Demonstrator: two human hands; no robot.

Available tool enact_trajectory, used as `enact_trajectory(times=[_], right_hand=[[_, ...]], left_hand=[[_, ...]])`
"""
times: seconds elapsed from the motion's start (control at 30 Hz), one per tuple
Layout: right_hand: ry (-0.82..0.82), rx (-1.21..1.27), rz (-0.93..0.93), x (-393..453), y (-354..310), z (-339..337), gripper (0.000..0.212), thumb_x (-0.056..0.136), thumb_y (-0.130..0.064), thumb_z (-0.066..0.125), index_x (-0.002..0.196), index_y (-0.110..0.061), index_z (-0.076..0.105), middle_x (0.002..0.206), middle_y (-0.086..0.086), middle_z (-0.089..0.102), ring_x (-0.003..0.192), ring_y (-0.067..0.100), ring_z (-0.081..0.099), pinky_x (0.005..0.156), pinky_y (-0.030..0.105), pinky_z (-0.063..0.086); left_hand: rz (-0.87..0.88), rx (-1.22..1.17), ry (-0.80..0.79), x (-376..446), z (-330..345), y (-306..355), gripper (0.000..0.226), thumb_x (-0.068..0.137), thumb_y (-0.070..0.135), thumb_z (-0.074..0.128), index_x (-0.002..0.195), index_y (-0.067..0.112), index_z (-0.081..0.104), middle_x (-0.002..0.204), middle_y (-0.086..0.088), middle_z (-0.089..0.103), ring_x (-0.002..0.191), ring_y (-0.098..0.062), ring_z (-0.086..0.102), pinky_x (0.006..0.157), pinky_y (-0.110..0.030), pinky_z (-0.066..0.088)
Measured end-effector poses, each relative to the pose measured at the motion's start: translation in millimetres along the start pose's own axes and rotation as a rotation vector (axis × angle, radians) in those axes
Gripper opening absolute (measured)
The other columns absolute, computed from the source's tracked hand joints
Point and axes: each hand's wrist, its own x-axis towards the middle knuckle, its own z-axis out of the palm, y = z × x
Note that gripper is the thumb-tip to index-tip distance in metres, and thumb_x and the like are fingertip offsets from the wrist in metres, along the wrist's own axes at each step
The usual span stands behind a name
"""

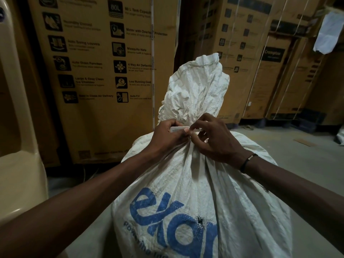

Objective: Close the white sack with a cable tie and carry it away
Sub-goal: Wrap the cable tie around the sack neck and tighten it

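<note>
Both hands meet at the gathered neck of the sack (186,183), where the tie (179,129) has to cinch. The left hand (168,135) pinches the tie's white tab end, apparently to steady it; the right hand (214,138) pinches the thin strap just beside it, likely to feed or pull it tight. The sack stands upright on the floor (307,151) in front of the person, its mouth bunched above the grip so the fabric cannot slip out. Stacked cartons (104,71) stand behind.
</note>
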Motion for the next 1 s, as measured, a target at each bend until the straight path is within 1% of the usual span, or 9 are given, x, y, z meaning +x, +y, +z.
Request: enact_trajectory(times=[0.07, 0.17, 0.3, 0.37, 0.47, 0.57, 0.73, 0.87, 1.0], right_hand=[[-0.035, -0.008, -0.015, -0.4, 0.4, -2.1, 0.025, 0.103, -0.027, 0.061, 0.109, -0.012, 0.080, 0.104, 0.008, 0.063, 0.078, 0.019, 0.067, 0.073, 0.044, 0.061], [-0.085, -0.047, -0.015, 0.5, 1.2, -4.7, 0.025, 0.104, -0.012, 0.060, 0.121, -0.010, 0.079, 0.111, 0.011, 0.063, 0.082, 0.022, 0.064, 0.076, 0.043, 0.060], [-0.105, -0.060, 0.010, 2.3, -0.4, -7.4, 0.030, 0.104, -0.007, 0.064, 0.130, -0.010, 0.078, 0.105, 0.012, 0.066, 0.081, 0.017, 0.057, 0.069, 0.023, 0.044], [-0.097, -0.030, 0.037, 4.4, 1.0, -8.1, 0.027, 0.102, -0.008, 0.068, 0.126, -0.012, 0.080, 0.097, 0.012, 0.069, 0.079, 0.018, 0.060, 0.067, 0.027, 0.042], [-0.043, 0.062, 0.087, 6.3, 4.2, -11.1, 0.021, 0.097, -0.010, 0.075, 0.115, -0.014, 0.085, 0.091, 0.010, 0.076, 0.074, 0.016, 0.071, 0.068, 0.039, 0.058], [0.049, 0.118, 0.099, 4.3, 2.8, -12.3, 0.014, 0.092, -0.008, 0.078, 0.103, -0.011, 0.088, 0.087, 0.005, 0.082, 0.071, 0.011, 0.077, 0.070, 0.037, 0.066], [0.115, 0.056, 0.027, 2.7, -1.8, -6.5, 0.004, 0.087, -0.004, 0.079, 0.086, -0.006, 0.082, 0.078, 0.005, 0.077, 0.065, 0.011, 0.072, 0.063, 0.033, 0.063], [0.102, -0.030, -0.004, 3.7, 1.1, -1.3, 0.002, 0.087, -0.005, 0.077, 0.085, -0.004, 0.078, 0.080, 0.011, 0.070, 0.063, 0.022, 0.068, 0.060, 0.043, 0.061], [0.067, -0.087, -0.040, 5.1, -0.1, 0.6, 0.007, 0.092, -0.007, 0.072, 0.087, -0.002, 0.074, 0.083, 0.014, 0.066, 0.065, 0.028, 0.064, 0.059, 0.044, 0.055]], left_hand=[[0.003, -0.010, -0.006, -1.4, 0.9, 1.9, 0.043, 0.079, 0.027, 0.083, 0.096, -0.007, 0.063, 0.104, -0.031, 0.072, 0.094, -0.035, 0.077, 0.087, -0.051, 0.065], [0.009, 0.007, -0.008, -1.9, 0.9, 3.1, 0.028, 0.085, 0.020, 0.083, 0.092, 0.001, 0.064, 0.105, -0.033, 0.071, 0.090, -0.033, 0.075, 0.087, -0.052, 0.064], [0.017, 0.046, 0.017, -0.5, 0.0, 3.8, 0.030, 0.077, 0.029, 0.084, 0.087, 0.008, 0.065, 0.102, -0.031, 0.072, 0.098, -0.045, 0.076, 0.087, -0.061, 0.062], [0.025, 0.073, 0.019, 0.7, -1.2, 2.4, 0.028, 0.077, 0.032, 0.083, 0.085, 0.011, 0.067, 0.100, -0.027, 0.074, 0.097, -0.046, 0.076, 0.085, -0.064, 0.062], [0.048, 0.120, 0.017, 3.2, -3.0, 0.3, 0.025, 0.074, 0.041, 0.084, 0.079, 0.021, 0.069, 0.096, -0.019, 0.077, 0.094, -0.043, 0.077, 0.084, -0.064, 0.062], [0.050, 0.100, 0.008, 3.4, -1.2, 0.5, 0.025, 0.076, 0.036, 0.083, 0.080, 0.017, 0.068, 0.097, -0.021, 0.077, 0.093, -0.042, 0.078, 0.085, -0.064, 0.062], [0.053, 0.081, 0.003, 2.7, -0.5, 1.7, 0.020, 0.080, 0.029, 0.081, 0.081, 0.015, 0.068, 0.097, -0.022, 0.077, 0.093, -0.042, 0.078, 0.085, -0.064, 0.062], [0.055, 0.076, 0.006, 2.7, -0.7, 0.8, 0.019, 0.083, 0.026, 0.081, 0.082, 0.013, 0.067, 0.096, -0.024, 0.076, 0.092, -0.043, 0.077, 0.085, -0.063, 0.062], [0.065, 0.088, 0.019, 2.9, 0.1, 1.1, 0.018, 0.089, 0.017, 0.081, 0.082, 0.011, 0.065, 0.097, -0.028, 0.074, 0.089, -0.040, 0.078, 0.084, -0.062, 0.063]])
